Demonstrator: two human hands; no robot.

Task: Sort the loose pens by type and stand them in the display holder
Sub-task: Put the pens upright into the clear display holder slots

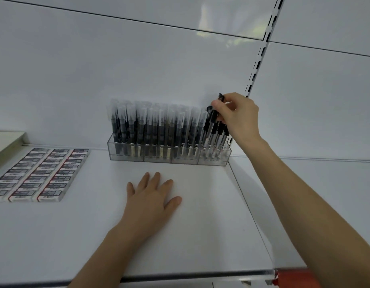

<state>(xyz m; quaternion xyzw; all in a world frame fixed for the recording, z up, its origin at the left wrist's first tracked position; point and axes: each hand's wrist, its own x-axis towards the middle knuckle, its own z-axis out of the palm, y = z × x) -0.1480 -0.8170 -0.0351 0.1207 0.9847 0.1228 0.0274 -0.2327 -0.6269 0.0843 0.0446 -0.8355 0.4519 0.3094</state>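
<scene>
Right hand (236,115) pinches a black-capped clear pen (221,97). Beneath it: rightmost compartment of the clear acrylic display holder (112,150). Left hand (152,196) lies flat, fingers straight. No loose pens visible; likely nearly finished.

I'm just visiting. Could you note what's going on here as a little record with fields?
Place: white shelf
Holder: clear display holder against the back wall
Left hand: left hand lies flat on the shelf
Right hand: right hand pinches a black-capped pen above the rightmost compartment
Other pens: clear-capped pens stand in the other compartments
Nearby: small labelled packs in rows, left
</scene>
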